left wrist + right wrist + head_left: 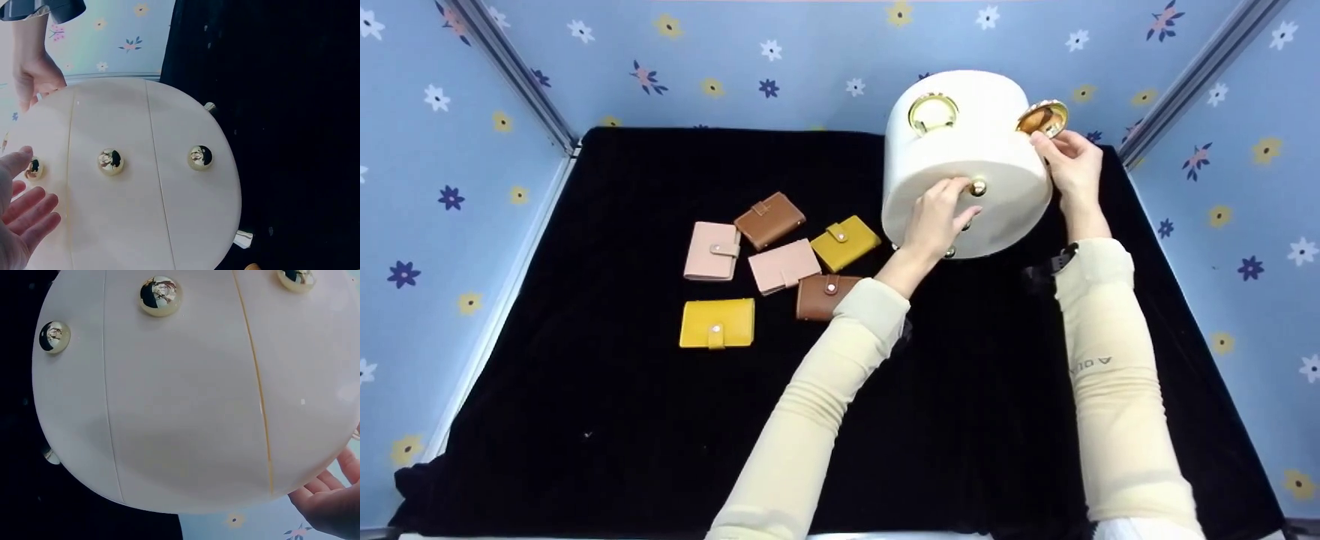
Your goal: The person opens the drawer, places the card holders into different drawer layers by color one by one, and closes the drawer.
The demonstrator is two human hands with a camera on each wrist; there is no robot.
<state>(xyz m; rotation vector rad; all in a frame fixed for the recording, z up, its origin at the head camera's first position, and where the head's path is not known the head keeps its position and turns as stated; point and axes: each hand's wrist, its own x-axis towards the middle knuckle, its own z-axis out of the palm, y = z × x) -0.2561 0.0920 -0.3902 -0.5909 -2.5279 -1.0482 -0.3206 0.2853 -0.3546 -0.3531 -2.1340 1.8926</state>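
Note:
A white rounded box (pixel 1012 217) with a curved front stands at the back right, with gold knobs (pixel 111 161) on panels divided by thin seams. My left hand (pixel 934 217) is at its front, fingertips beside the upper gold knob (pixel 978 187). In the left wrist view the left hand (pixel 28 219) has its fingers extended and its thumb near that knob. My right hand (pixel 1074 165) pinches the edge of a tilted gold-rimmed round piece (pixel 1044 118) at the box's upper right. A similar gold-rimmed piece (pixel 933 114) sits at the upper left.
Several small snap wallets lie left of the box, including a yellow one (pixel 717 323), a pink one (pixel 711 251) and a brown one (pixel 769 220). Black cloth (pixel 607 390) covers the table. Blue flowered walls (pixel 810 60) enclose the back and sides.

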